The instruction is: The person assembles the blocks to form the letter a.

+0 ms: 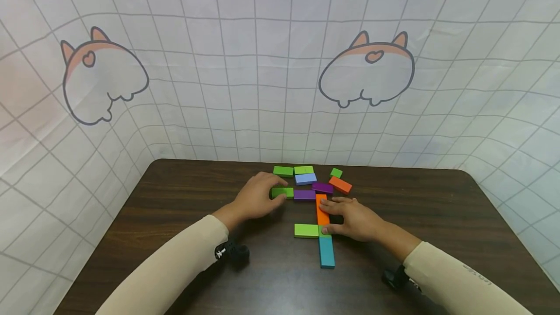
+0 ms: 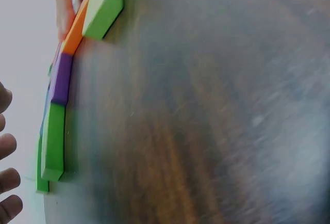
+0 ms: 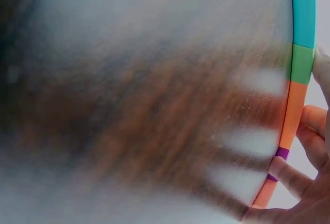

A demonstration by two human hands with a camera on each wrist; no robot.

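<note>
My left hand (image 1: 257,197) hovers around a green block (image 1: 286,193), its thumb and fingers spread. In the left wrist view those fingertips (image 2: 7,145) stand apart from the blocks. A purple block (image 1: 304,196) lies end to end with that green block. The right hand (image 1: 356,218) rests with loosely extended fingers on an orange block (image 1: 321,201), its thumb on a small green block (image 3: 302,64). Below lies a teal block (image 1: 326,253), in line with these two. A light green block (image 1: 306,231) juts left from the small green one.
Behind the hands lie a second purple block (image 1: 322,187), a blue block (image 1: 305,179), a yellow-green block (image 1: 304,170), another green block (image 1: 283,171), a small green piece (image 1: 336,172) and a slanted red-orange block (image 1: 340,185). A grid-patterned curtain (image 1: 271,86) borders the dark wooden table (image 1: 192,179).
</note>
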